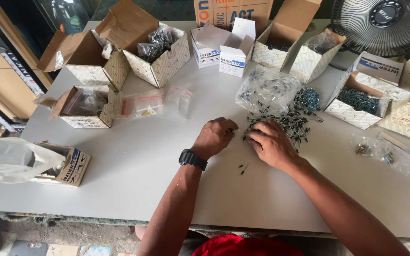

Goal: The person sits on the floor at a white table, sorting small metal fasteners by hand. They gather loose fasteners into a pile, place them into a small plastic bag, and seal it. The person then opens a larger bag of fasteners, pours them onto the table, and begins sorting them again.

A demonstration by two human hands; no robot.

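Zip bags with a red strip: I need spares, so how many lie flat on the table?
2. One zip bag lies against the open box at the left; the second zip bag lies just right of it. Others may hide in boxes.

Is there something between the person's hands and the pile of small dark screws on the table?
Nothing visible is in the way. The right hand already rests on the near edge of the pile of dark screws, and the left hand is just beside it on bare table, fingers curled.
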